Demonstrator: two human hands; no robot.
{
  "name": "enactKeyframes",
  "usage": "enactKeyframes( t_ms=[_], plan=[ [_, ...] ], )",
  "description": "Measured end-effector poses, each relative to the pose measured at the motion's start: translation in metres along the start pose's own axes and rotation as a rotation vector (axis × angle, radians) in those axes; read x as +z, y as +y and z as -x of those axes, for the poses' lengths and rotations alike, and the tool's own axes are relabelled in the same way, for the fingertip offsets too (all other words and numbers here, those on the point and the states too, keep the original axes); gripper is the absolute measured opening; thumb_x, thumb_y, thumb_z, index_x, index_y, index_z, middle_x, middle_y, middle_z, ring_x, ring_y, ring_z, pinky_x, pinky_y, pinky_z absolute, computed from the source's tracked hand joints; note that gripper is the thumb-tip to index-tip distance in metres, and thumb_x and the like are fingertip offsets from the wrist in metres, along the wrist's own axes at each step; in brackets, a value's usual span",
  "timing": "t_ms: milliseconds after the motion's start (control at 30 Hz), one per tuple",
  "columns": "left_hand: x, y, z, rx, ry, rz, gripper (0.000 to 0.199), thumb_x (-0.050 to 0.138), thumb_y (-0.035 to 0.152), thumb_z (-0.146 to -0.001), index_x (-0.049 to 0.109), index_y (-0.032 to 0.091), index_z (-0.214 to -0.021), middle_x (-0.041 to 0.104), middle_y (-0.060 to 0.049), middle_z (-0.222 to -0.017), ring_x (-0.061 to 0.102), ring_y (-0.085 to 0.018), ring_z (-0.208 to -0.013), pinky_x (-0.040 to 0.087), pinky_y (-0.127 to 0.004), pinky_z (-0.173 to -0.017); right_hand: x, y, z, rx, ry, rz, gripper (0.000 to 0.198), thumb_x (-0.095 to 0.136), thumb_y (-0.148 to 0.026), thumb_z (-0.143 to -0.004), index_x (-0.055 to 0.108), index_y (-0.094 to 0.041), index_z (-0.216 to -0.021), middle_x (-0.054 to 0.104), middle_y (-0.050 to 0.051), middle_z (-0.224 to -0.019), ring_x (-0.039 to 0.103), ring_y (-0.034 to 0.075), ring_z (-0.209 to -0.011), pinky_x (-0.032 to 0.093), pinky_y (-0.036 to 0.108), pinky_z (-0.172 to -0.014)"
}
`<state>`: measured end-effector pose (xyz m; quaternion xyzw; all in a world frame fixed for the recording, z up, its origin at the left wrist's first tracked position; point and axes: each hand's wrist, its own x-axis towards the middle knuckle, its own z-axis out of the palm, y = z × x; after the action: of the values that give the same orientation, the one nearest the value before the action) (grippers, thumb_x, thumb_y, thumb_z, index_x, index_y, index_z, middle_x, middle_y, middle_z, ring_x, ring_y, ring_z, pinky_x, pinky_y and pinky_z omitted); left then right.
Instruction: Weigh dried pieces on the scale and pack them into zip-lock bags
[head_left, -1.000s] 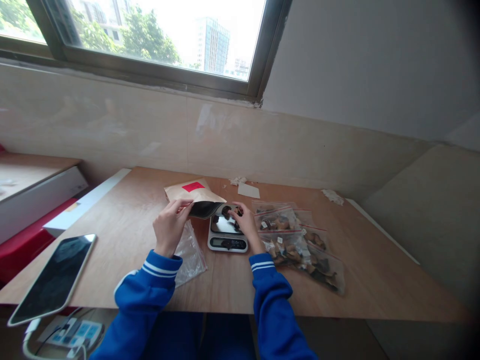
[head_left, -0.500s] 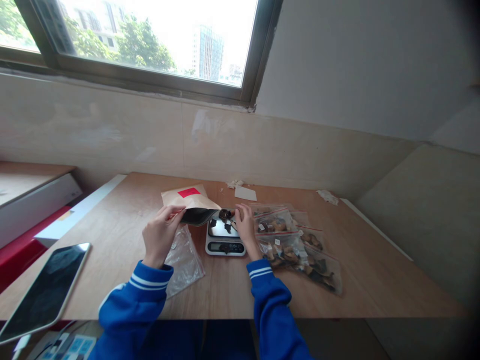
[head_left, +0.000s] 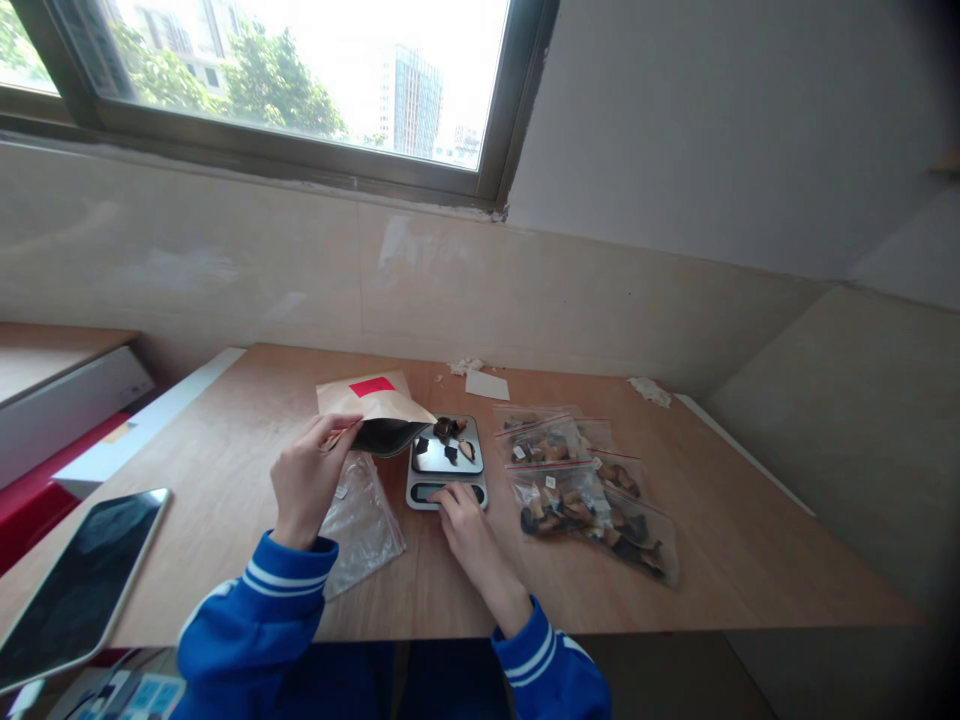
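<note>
My left hand [head_left: 313,478] pinches the near edge of a kraft paper bag [head_left: 386,403] with a red label, and the bag's dark mouth gapes toward the scale. My right hand [head_left: 471,532] holds nothing; its outstretched fingers rest at the front panel of a small white kitchen scale [head_left: 413,494], partly covering the display. Several dark and brown dried pieces [head_left: 450,430] lie on the scale's shiny plate. Under my left wrist and beside the scale is a clear zip bag [head_left: 367,530] lying flat.
Right of the scale lie several clear zip bags [head_left: 566,505] of brown dried pieces. A white card [head_left: 487,384] and crumpled tissue [head_left: 466,367] sit near the wall, with more tissue [head_left: 649,391] farther right. A large phone or tablet [head_left: 82,580] is at the left front edge.
My right hand has come away from the pieces on the scale plate and moved toward me, down to the front panel. My left hand still holds the paper bag.
</note>
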<state>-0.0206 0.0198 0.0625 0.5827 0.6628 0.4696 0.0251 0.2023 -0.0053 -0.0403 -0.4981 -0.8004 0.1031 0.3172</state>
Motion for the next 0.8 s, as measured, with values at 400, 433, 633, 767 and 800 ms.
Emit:
enactKeyframes(
  t_ms=[400, 433, 633, 767, 800],
  plan=[
    [-0.001, -0.001, 0.001, -0.017, -0.003, -0.008, 0.014, 0.062, 0.042, -0.084, 0.071, 0.033, -0.091, 0.072, 0.008, -0.096, 0.068, -0.015, -0.084, 0.044, -0.023, -0.065, -0.018, -0.007, -0.065, 0.051, 0.147, -0.05, 0.03, 0.042, -0.006, -0.089, 0.067, -0.019, -0.099, 0.068, 0.008, -0.096, 0.06, 0.024, -0.096, 0.048, 0.036, -0.085],
    [-0.001, -0.002, 0.001, -0.015, -0.001, -0.002, 0.015, 0.062, 0.042, -0.084, 0.071, 0.033, -0.091, 0.072, 0.007, -0.095, 0.068, -0.015, -0.084, 0.044, -0.023, -0.065, -0.016, -0.005, -0.07, 0.054, 0.142, -0.036, 0.029, 0.043, -0.007, -0.09, 0.068, -0.02, -0.099, 0.069, 0.009, -0.096, 0.059, 0.024, -0.096, 0.047, 0.036, -0.086],
    [-0.003, -0.003, 0.001, -0.005, 0.001, 0.018, 0.015, 0.062, 0.042, -0.085, 0.071, 0.032, -0.091, 0.072, 0.007, -0.096, 0.068, -0.015, -0.085, 0.045, -0.023, -0.066, -0.013, 0.016, -0.099, 0.104, 0.1, 0.098, 0.032, 0.042, -0.007, -0.09, 0.068, -0.017, -0.105, 0.07, 0.01, -0.105, 0.055, 0.024, -0.103, 0.042, 0.036, -0.092],
    [-0.001, -0.003, 0.002, 0.008, 0.002, 0.007, 0.014, 0.062, 0.041, -0.085, 0.071, 0.033, -0.092, 0.072, 0.007, -0.097, 0.068, -0.015, -0.084, 0.045, -0.023, -0.065, -0.018, 0.028, -0.114, 0.136, -0.007, 0.23, 0.027, 0.047, -0.014, -0.091, 0.068, -0.018, -0.107, 0.069, 0.012, -0.109, 0.055, 0.025, -0.106, 0.04, 0.036, -0.091],
    [-0.001, -0.003, 0.002, 0.008, 0.002, 0.008, 0.014, 0.062, 0.041, -0.085, 0.071, 0.033, -0.091, 0.072, 0.007, -0.096, 0.068, -0.015, -0.084, 0.045, -0.023, -0.065, -0.019, 0.029, -0.116, 0.139, -0.029, 0.249, 0.026, 0.048, -0.016, -0.091, 0.068, -0.018, -0.107, 0.069, 0.012, -0.109, 0.055, 0.025, -0.106, 0.039, 0.036, -0.091]
  ],
)
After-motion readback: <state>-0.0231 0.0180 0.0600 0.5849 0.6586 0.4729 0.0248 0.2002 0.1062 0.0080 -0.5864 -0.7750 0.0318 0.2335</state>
